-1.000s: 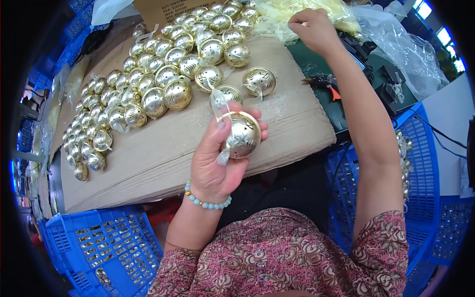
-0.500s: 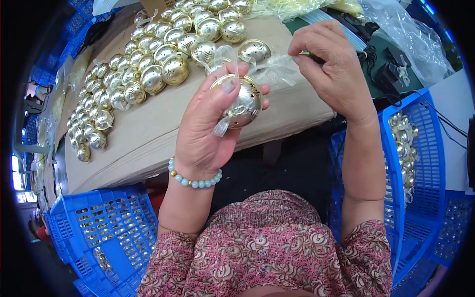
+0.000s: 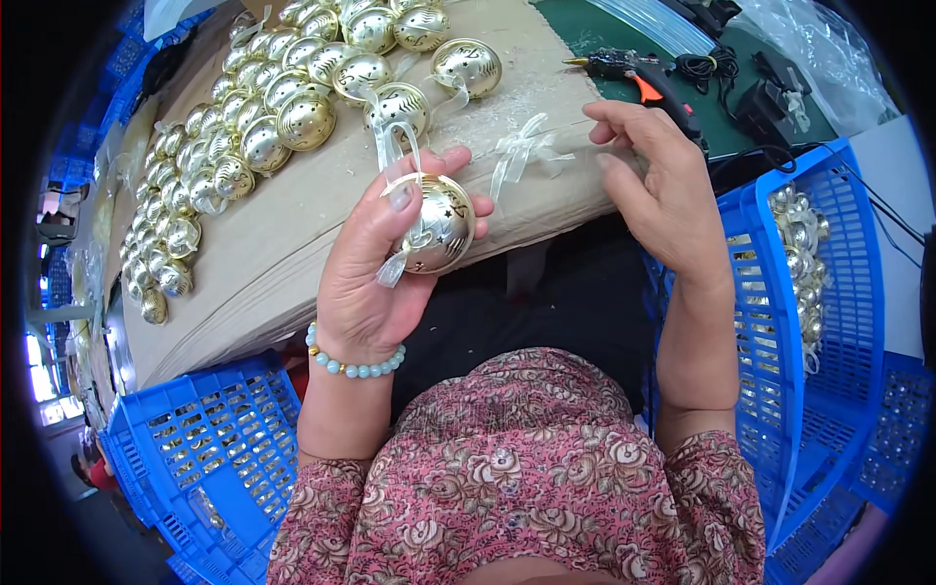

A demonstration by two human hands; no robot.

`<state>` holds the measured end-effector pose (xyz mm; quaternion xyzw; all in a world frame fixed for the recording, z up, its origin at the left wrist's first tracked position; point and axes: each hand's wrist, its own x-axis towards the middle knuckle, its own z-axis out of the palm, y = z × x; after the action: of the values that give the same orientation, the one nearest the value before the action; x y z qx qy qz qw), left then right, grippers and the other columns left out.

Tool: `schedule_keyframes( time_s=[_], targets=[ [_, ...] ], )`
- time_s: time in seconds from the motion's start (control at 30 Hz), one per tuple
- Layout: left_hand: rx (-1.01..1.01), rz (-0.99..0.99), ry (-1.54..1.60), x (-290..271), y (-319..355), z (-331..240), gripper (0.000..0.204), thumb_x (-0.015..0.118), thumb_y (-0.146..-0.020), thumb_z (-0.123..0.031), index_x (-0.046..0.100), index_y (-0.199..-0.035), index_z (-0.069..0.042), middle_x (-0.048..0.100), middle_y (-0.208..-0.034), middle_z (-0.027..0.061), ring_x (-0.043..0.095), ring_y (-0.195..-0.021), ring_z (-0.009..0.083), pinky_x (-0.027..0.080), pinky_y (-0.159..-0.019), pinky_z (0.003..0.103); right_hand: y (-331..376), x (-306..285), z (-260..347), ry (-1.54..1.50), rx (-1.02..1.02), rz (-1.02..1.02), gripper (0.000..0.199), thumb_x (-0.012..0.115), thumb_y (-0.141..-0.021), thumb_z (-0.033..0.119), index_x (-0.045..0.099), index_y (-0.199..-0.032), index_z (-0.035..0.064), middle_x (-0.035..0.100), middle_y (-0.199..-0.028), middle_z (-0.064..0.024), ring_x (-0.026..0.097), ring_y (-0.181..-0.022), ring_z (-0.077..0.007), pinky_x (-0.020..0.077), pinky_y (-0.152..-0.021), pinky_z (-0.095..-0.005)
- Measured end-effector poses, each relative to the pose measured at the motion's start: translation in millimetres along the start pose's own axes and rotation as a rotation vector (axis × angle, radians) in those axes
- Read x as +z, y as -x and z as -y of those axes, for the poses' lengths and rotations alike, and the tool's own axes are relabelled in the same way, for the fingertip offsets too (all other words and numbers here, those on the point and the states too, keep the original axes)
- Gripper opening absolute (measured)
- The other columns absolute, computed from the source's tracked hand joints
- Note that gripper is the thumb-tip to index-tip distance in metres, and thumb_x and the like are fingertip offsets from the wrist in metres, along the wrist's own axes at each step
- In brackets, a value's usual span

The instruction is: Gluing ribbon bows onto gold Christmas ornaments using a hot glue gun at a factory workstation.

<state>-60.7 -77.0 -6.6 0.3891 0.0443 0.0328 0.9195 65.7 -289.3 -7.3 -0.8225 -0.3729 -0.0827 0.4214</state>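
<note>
My left hand (image 3: 366, 263) is closed around a shiny gold ball ornament (image 3: 441, 234) with cut-out stars and wavy slots. A sheer ribbon loop (image 3: 402, 136) rises from its top past my thumb, and a short ribbon tail hangs beside it. My right hand (image 3: 673, 195) hovers over the right edge of the cardboard, fingers apart, holding nothing. Just beyond it lies a black and orange glue gun (image 3: 634, 70). Between my hands a loose sheer white bow (image 3: 528, 151) rests on the cardboard (image 3: 283, 244).
Many gold ornaments (image 3: 305, 121) crowd the left and far side of the cardboard. Blue plastic crates (image 3: 210, 395) stand at my left and right, with ornaments inside. Black cables (image 3: 717, 66) and clear plastic film (image 3: 809, 58) lie at the far right.
My right hand has opened from a pinch and come nearer to me, uncovering the glue gun. My left hand has shifted slightly left with the ornament. The whole view has moved a little.
</note>
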Motion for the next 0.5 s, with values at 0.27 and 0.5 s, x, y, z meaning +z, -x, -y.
schedule_keyframes(
  time_s=[0.27, 0.5],
  targets=[
    [0.018, 0.318, 0.028, 9.3, -8.6, -2.2, 0.046, 0.065, -0.082, -0.029, 0.05, -0.114, 0.001, 0.036, -0.137, 0.0277, 0.059, -0.104, 0.0331, 0.053, -0.087, 0.038, -10.1, 26.5, 1.3, 0.028, -0.121, -0.045, 0.009, 0.065, -0.075, 0.004, 0.063, -0.082, 0.0013, 0.06, -0.082, -0.0081, 0.053, -0.084, -0.0239, 0.0417, -0.077, -0.0324],
    [-0.088, 0.011, -0.229, 7.5, -33.2, 9.0, 0.034, 0.061, -0.085, -0.014, 0.051, -0.112, 0.002, 0.054, -0.121, 0.0181, 0.06, -0.106, 0.0302, 0.051, -0.09, 0.037, -11.9, -0.1, 1.7, -0.147, -0.028, -0.171, 0.004, 0.06, -0.081, 0.001, 0.062, -0.081, -0.0023, 0.062, -0.083, -0.0039, 0.056, -0.078, -0.0105, 0.0451, -0.073, -0.0239]
  ],
)
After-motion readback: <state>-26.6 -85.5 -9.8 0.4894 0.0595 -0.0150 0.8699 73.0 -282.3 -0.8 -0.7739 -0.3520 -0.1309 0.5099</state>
